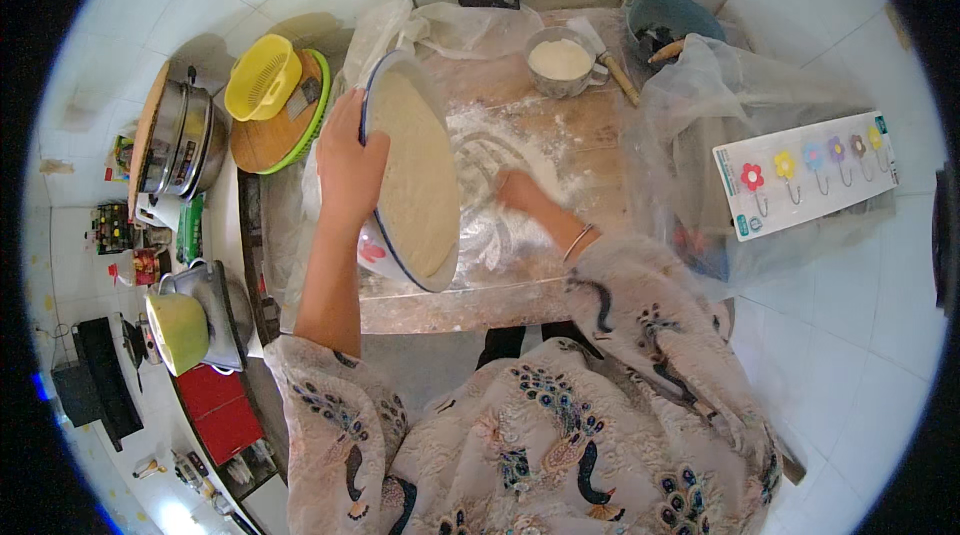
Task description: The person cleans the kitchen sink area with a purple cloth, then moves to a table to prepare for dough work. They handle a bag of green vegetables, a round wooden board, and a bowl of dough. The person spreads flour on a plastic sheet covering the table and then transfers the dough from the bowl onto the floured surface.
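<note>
My left hand (352, 160) grips the blue rim of a white enamel basin (372, 240), thumb over the inside edge. The basin is tipped steeply on its side, with a pale mass of dough (415, 175) filling it. My right hand (520, 191) is low over the wooden board (590, 125), just right of the basin. Its fingers are blurred and point down, so their shape is unclear. White flour (490, 150) lies around that hand, streaked with curved finger marks.
A metal cup of flour (560, 63) and a brush (615, 70) stand at the board's back. Clear plastic sheeting (675, 105) drapes both sides, under a card of flower hooks (808, 175). Leftward are a yellow basket (263, 78), a round cutting board (275, 140) and a steamer pot (185, 140).
</note>
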Tool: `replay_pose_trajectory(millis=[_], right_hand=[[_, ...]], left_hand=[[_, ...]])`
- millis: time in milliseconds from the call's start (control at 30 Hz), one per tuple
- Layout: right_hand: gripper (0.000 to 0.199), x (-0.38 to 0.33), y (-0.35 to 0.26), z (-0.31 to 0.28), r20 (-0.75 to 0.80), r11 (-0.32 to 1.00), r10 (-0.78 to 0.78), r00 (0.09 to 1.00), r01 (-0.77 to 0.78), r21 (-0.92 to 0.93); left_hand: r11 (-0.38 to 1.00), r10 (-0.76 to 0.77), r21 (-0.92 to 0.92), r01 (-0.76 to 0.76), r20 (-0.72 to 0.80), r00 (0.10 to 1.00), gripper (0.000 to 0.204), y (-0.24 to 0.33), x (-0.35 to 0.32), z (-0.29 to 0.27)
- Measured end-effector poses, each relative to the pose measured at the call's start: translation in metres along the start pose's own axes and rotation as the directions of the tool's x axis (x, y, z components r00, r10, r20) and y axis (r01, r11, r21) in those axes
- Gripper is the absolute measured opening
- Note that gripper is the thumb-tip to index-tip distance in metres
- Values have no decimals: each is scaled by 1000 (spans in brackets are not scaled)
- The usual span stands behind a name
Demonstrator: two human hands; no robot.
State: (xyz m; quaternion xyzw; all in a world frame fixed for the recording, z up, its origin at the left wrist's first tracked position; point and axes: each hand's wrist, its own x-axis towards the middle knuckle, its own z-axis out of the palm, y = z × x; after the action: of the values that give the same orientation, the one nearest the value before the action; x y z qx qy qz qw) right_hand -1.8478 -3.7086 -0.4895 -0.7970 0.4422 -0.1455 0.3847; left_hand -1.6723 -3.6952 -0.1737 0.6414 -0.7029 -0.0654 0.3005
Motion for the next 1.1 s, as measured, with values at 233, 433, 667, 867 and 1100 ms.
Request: replay_pose_trajectory(millis=[233,433,667,867,1100], right_hand=[[25,97,55,-202,-370,936,162,915,-261,-236],[30,174,159,-164,-182,715,400,898,-430,-551],[29,190,221,-166,-181,836,287,940,-339,-432],[28,150,82,-154,-140,970,182,973,-155,187],[57,102,-136,-136,-327,719,-269,906,415,558]], left_hand=[[991,-93,-101,91,-16,995,46,13,-4,-5],[985,-134,-106,134,3,991,46,18,-9,-8],[985,-113,-126,114,14,993,48,17,-12,-5],[993,-59,-100,59,8,998,47,18,-8,0],[990,-18,-142,19,3,1000,43,24,14,13]])
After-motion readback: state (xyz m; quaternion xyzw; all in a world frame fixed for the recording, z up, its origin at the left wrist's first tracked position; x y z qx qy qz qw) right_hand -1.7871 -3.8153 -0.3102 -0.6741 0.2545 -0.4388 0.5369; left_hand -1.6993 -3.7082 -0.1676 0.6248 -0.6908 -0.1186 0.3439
